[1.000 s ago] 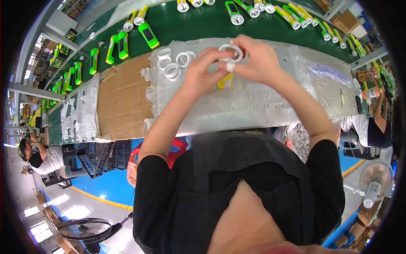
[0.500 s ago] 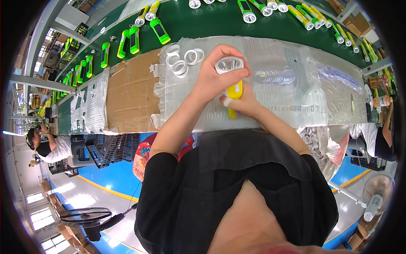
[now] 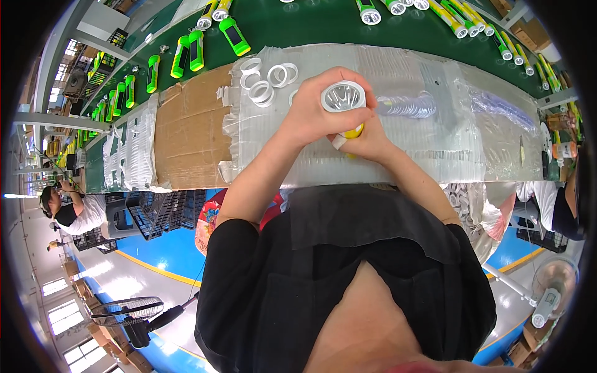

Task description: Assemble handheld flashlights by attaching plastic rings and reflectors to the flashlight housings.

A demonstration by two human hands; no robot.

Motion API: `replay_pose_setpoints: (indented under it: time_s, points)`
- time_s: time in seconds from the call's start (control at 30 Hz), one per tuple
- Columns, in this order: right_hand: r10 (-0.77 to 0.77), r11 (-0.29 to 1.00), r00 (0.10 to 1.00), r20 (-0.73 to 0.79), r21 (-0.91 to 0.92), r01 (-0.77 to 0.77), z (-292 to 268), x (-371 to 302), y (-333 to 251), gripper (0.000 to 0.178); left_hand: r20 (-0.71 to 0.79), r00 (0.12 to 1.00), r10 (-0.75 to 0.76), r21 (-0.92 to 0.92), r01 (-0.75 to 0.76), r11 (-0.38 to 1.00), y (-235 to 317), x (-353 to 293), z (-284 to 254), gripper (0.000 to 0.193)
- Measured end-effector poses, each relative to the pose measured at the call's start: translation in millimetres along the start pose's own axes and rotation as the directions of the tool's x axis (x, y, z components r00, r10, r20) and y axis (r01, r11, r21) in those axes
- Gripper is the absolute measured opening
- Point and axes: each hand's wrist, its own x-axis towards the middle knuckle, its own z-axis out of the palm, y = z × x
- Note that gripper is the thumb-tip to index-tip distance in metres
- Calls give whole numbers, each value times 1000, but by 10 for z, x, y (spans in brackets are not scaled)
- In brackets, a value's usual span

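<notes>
A yellow flashlight with a white rim and a shiny reflector is held above the middle of the bench, its lens end turned up. My left hand is wrapped around the flashlight's head, the thumb lying across the near side of the rim. Below it, my right hand is closed on the yellow body, which is mostly hidden by my fingers. Several white plastic rings lie loose to the left of my left hand. Right of my hands, a row of overlapping clear discs rests on the plastic-covered surface.
Green and yellow flashlights stand and lie along the green bench at the back. Brown cardboard covers part of the work surface at left. Clear plastic wrapping lies at right. A black fan stands at lower left.
The flashlight has tipped so its lens points more upward, and less of its yellow body shows. My right hand has shifted slightly right, and both hands still hold it.
</notes>
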Motion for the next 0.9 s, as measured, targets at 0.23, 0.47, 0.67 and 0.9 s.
replay_pose_setpoints:
  time_s: [0.23,0.47,0.67,0.9]
  points:
    - [-371,874,917,-146,-388,292,56,64,184,44,-300,933,200,321,-99,942,-79,-90,263,31]
    - [-346,867,895,-280,-460,191,23,89,268,50,-309,936,170,170,-121,978,1,-68,316,40]
    - [-310,915,910,-274,-346,207,55,35,107,66,-123,991,-59,-135,42,990,80,-124,216,30]
    - [-310,922,914,-260,-317,222,89,24,74,65,-168,978,-120,-134,98,986,90,-151,254,27]
